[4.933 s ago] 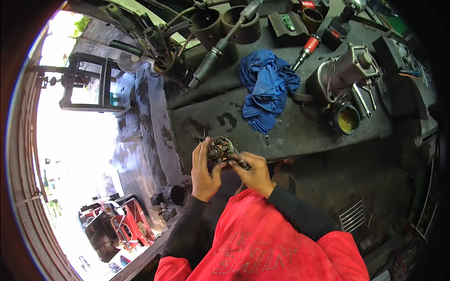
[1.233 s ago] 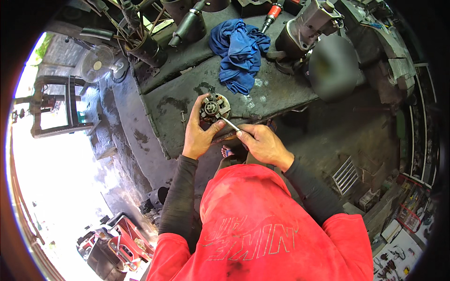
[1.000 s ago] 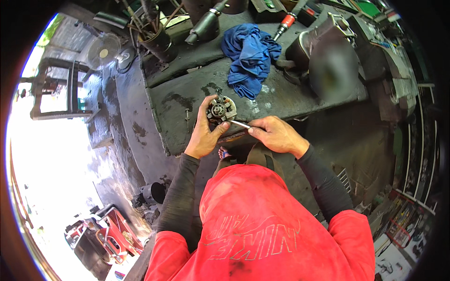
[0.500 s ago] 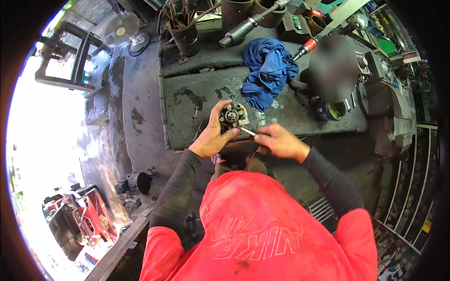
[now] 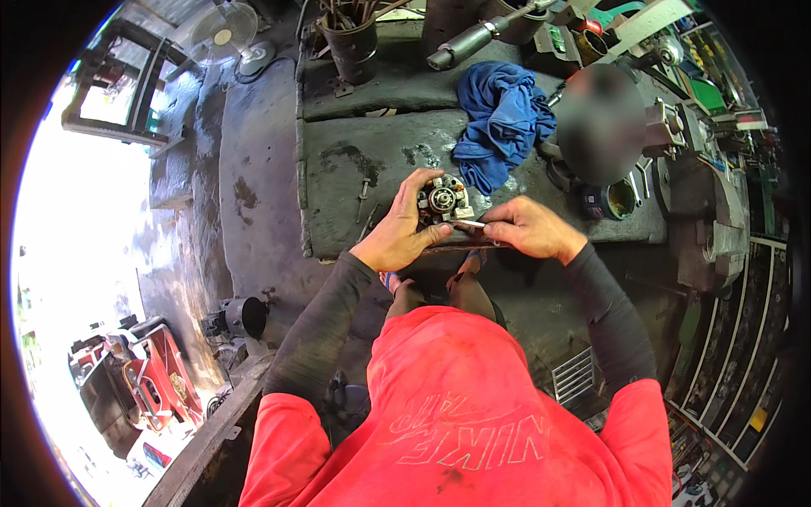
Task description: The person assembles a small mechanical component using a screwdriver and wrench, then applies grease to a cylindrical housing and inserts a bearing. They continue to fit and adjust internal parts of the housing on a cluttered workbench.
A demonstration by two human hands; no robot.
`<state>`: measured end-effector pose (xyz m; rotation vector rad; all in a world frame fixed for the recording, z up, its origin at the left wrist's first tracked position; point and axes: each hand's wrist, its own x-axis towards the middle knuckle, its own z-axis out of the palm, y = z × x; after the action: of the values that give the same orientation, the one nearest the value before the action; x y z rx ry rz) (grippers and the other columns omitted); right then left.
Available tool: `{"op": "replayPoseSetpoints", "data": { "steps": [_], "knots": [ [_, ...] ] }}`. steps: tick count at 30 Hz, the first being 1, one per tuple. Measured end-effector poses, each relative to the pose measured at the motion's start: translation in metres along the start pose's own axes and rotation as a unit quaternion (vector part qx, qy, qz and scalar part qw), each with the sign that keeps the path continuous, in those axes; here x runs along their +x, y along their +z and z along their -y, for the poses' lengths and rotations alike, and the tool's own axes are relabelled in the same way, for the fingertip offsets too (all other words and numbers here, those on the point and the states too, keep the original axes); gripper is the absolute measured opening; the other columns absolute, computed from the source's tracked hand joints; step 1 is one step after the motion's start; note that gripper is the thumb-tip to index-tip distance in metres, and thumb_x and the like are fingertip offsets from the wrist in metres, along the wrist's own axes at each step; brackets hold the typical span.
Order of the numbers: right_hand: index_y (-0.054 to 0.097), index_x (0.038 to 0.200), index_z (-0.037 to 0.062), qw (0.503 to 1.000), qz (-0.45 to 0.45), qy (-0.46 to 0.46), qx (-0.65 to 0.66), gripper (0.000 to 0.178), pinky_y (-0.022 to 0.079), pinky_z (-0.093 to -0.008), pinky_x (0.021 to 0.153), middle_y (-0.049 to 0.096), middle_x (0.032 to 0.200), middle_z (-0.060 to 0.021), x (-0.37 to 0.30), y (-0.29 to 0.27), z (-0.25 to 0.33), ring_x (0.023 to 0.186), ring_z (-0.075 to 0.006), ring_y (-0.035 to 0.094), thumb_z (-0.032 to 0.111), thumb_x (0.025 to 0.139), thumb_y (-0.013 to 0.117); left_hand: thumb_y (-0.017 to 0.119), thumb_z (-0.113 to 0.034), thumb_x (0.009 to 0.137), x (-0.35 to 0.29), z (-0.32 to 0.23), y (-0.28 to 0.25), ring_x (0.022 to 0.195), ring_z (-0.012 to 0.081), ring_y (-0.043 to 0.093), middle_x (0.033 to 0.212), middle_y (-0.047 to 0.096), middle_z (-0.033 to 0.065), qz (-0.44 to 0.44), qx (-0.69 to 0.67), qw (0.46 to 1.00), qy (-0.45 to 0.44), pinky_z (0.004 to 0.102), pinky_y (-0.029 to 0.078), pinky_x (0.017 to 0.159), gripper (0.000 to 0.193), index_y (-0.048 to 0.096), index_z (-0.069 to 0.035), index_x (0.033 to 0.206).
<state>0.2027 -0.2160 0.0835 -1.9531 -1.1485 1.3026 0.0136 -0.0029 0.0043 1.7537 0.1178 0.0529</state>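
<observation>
My left hand (image 5: pixel 404 226) is wrapped round a round metal motor part (image 5: pixel 444 199) at the near edge of the bench. A ring-shaped bearing sits in its middle, with small metal blocks around it and a pale piece on its right side. My right hand (image 5: pixel 536 230) grips a slim silvery hand tool (image 5: pixel 470 224), whose exact kind I cannot make out. Its far end meets the lower right rim of the motor part, close to my left thumb. A bolt (image 5: pixel 364 189) lies on the bench left of my left hand.
A crumpled blue cloth (image 5: pixel 500 122) lies beyond my hands. An open tin (image 5: pixel 601 203) and wrenches (image 5: pixel 645 179) are at the right, near a heavy vise (image 5: pixel 714 224). A dark bucket of rods (image 5: pixel 351 51) stands at the back. A fan (image 5: pixel 224 35) is far left.
The view has shifted, so the bench things appear farther right. The silvery tool has swung from a slope to nearly level against the motor part. Both hands keep their holds.
</observation>
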Motion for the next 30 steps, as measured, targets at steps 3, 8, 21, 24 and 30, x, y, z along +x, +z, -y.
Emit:
{"op": "replayPoseSetpoints", "data": {
  "steps": [3,8,21,24,30],
  "knots": [
    [0.077,0.112,-0.0025,0.998,0.035,0.036,-0.047,0.034,0.055,-0.0409,0.075,0.075,0.086,-0.0172,0.008,-0.013,0.016,0.08,-0.0223,0.072,0.027,0.1,0.064,0.079,-0.016,0.101,-0.001,-0.001,-0.003,0.151,0.0259,0.038,0.161,0.035,0.0163,0.014,0.008,1.0,0.005,0.0395,0.034,0.127,0.088,0.021,-0.011,0.168],
    [0.074,0.103,-0.0003,0.965,-0.062,0.112,0.228,0.026,0.046,-0.0289,0.056,0.063,0.075,0.0007,-0.017,0.057,0.016,0.061,-0.0074,0.054,0.021,0.108,0.06,0.079,-0.019,0.101,0.0,0.002,-0.003,0.153,0.0266,0.036,0.164,0.031,0.0169,0.001,0.027,0.999,0.033,0.0407,0.033,0.128,0.089,0.021,-0.01,0.168],
    [0.065,0.11,0.0043,0.839,-0.225,0.083,0.489,0.022,0.046,-0.0275,0.046,0.061,0.075,-0.0037,-0.011,0.167,0.025,0.054,-0.0107,0.054,0.023,0.114,0.054,0.081,-0.005,0.093,0.001,-0.005,-0.02,0.162,0.0363,0.027,0.171,0.026,0.0215,0.063,0.028,0.997,0.043,0.0435,0.028,0.132,0.098,0.021,-0.01,0.17],
    [0.063,0.111,0.0057,0.806,-0.215,0.06,0.548,0.02,0.046,-0.0285,0.046,0.059,0.075,-0.0041,-0.007,0.177,0.019,0.054,-0.0118,0.053,0.024,0.114,0.054,0.081,0.006,0.085,0.0,-0.006,-0.021,0.163,0.0358,0.027,0.172,0.028,0.0208,0.049,0.062,0.995,0.067,0.0425,0.031,0.131,0.104,0.023,-0.011,0.17],
    [0.067,0.115,0.0036,0.896,-0.171,0.027,0.408,0.019,0.057,-0.0355,0.07,0.063,0.082,-0.0068,-0.006,0.153,0.027,0.074,-0.0186,0.065,0.021,0.112,0.06,0.079,0.01,0.084,-0.003,-0.006,-0.018,0.162,0.0345,0.032,0.171,0.032,0.0187,0.026,0.044,0.997,0.05,0.0424,0.034,0.13,0.099,0.03,-0.011,0.168]
  ]
}}
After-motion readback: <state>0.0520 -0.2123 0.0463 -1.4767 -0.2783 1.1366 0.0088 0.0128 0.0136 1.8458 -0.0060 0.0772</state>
